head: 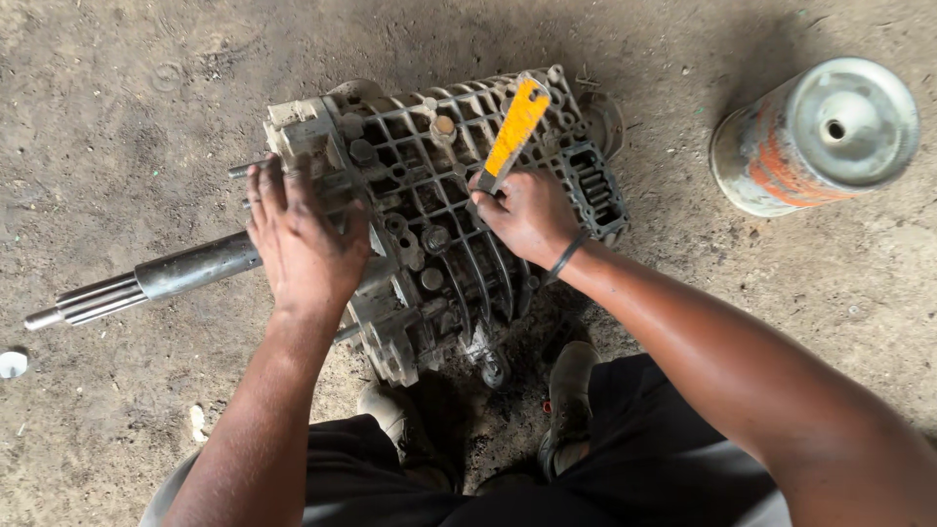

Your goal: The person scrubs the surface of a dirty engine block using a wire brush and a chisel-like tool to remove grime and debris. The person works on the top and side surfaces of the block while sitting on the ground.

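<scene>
1. Right hand (532,215): grip clenched around the lower end of a yellow-handled tool (514,132). The handle slants up and away from my fist; its working end is hidden under my fingers, pressed into the ribbed face of the gearbox housing (439,205).
2. Left hand (303,244): no grasp, palm flat and fingers spread on the left end of the housing, bracing it where the shaft (146,283) comes out.
3. The housing lies on its side on the dirt floor (117,107), directly in front of my knees, my shoes (571,381) just below it. It is grimy, with bolt heads and bosses showing among the ribs.
4. Shaft: splined steel, pointing left, resting low over the floor.
5. Well apart at upper right, a metal can (815,132) with an orange band lies tipped on its side.
6. Judgement: the step in hand looks like scraping or prying at the casing face. I cannot tell which, since the tip is covered.
7. Judgement: the next stroke calls for steady downward pressure from the left palm so the casing does not rock, and a short controlled push from the right.
</scene>
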